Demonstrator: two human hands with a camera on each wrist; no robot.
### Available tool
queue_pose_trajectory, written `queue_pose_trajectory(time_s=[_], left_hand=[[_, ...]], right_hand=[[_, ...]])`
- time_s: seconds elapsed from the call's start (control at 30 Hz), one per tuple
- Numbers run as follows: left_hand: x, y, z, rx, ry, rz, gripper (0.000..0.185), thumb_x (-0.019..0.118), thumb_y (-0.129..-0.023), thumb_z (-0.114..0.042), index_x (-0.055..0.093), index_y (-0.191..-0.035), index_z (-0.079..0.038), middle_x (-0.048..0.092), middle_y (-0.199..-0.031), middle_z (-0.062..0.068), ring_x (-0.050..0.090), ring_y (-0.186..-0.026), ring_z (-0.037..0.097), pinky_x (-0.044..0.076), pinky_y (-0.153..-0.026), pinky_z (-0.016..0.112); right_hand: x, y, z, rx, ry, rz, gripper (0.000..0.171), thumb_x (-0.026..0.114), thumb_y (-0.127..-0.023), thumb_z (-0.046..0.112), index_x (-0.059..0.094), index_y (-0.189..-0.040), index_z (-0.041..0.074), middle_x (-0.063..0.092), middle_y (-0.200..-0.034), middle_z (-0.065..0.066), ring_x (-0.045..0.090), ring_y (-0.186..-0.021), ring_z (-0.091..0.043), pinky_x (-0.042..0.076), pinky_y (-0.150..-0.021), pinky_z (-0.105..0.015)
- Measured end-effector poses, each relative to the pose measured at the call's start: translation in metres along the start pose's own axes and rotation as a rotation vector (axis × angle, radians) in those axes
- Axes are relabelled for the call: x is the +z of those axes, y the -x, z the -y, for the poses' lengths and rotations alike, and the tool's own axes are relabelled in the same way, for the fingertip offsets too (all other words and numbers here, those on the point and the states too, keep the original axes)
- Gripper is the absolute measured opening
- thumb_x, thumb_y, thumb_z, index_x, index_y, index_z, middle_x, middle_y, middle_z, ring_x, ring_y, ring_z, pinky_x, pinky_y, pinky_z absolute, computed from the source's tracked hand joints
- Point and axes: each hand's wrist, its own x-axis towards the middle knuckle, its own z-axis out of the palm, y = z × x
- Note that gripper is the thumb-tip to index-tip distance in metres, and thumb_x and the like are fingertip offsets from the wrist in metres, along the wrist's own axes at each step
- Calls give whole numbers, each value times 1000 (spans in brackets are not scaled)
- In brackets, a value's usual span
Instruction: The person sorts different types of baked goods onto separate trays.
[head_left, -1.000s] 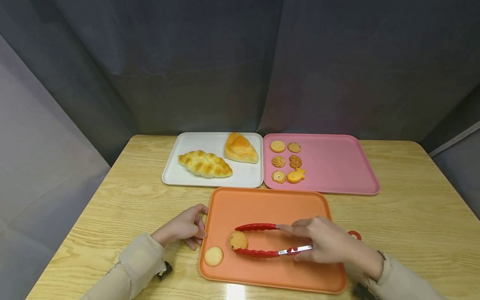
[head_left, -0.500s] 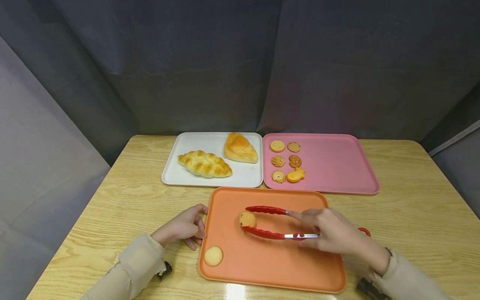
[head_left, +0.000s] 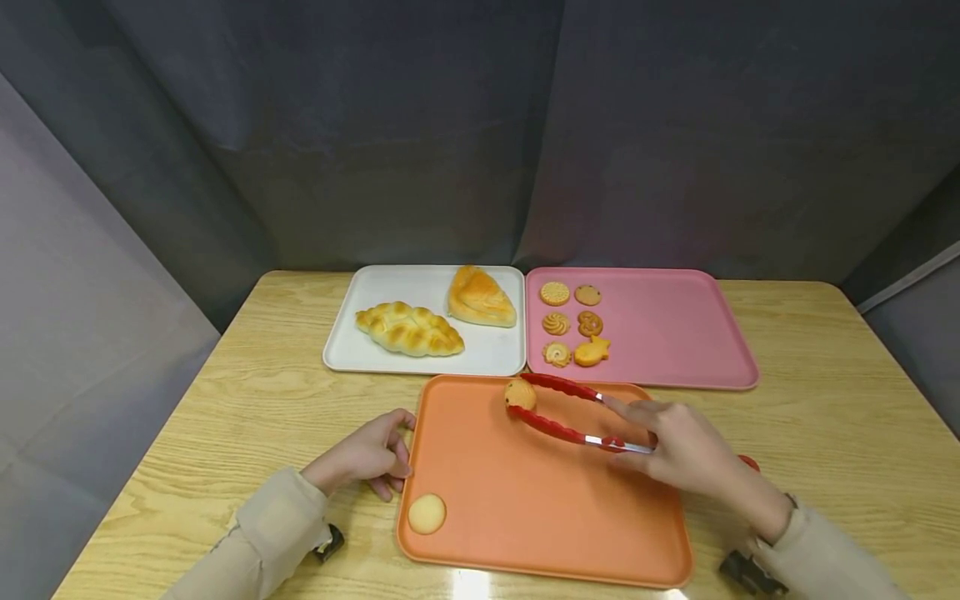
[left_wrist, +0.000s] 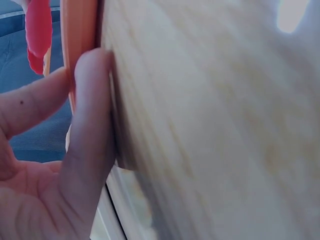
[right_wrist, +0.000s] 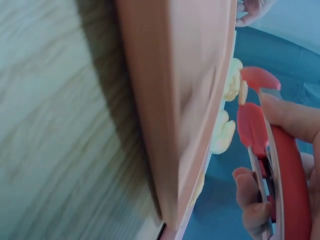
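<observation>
My right hand grips a pair of red-tipped metal tongs. Between the tong tips sits a round cookie with dark specks, over the far edge of the orange tray. In the right wrist view the cookie shows partly between the red tips, and fingers wrap the tong handles. At the tray's left side, my left hand pinches the rim; in the left wrist view its thumb and a finger meet at the orange edge. A plain round cookie lies in the tray's near left corner.
Behind the orange tray, a pink tray bears several cookies in two columns on its left side, among them a pretzel-shaped one. Beside it, a white tray holds a braided loaf and a triangular pastry.
My right hand has carried the tongs and the speckled cookie away from me and to the right, from the orange tray's middle to its far edge. My left hand stays in place.
</observation>
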Motion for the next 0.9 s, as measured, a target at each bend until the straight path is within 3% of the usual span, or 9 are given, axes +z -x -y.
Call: queue_pose_trajectory(time_s=[0.1,0.2,0.37,0.6,0.83,0.9], left_hand=[[0,0,0,3,-1,2,52,58,-74,10,36,-120,1,52,-73,13,55,-51,19,50,-39,32],[0,0,0,6,0,4,52,58,-75,10,36,-121,1,52,-73,13,55,-51,19,50,-39,33],[0,0,1,8,2,4,53,58,-75,10,35,-121,1,52,-73,13,55,-51,19,50,-39,33],[0,-1,0,1,2,0,52,57,-74,11,36,-121,1,52,-72,13,55,-50,19,49,-39,32],[-1,-1,0,-12,-4,3,51,58,-75,10,36,-120,1,52,-73,13,56,-51,19,50,-40,32],[-2,-1,0,-19,-6,3,51,58,-75,10,36,-120,1,52,-74,13,56,-51,19,50,-40,32]], right_hand=[[-2,1,-3,52,12,-21,61,82,-62,20,62,-116,2,51,-61,9,20,-47,2,23,-40,-15],[-3,1,-8,82,25,-60,62,83,-61,21,62,-116,2,34,-56,12,22,-47,2,24,-40,-16],[-5,0,-17,100,38,-130,62,84,-60,18,62,-114,0,45,-62,9,32,-49,0,32,-42,-18],[-8,1,-34,157,101,-188,63,83,-60,18,61,-114,-4,40,-54,8,27,-45,-4,26,-38,-19],[-14,-1,-47,256,84,-203,66,83,-61,17,58,-118,-4,56,-56,1,28,-43,-7,27,-36,-20],[-16,-3,-51,264,94,-210,67,84,-61,19,58,-118,-5,48,-50,4,27,-44,-8,26,-36,-20]])
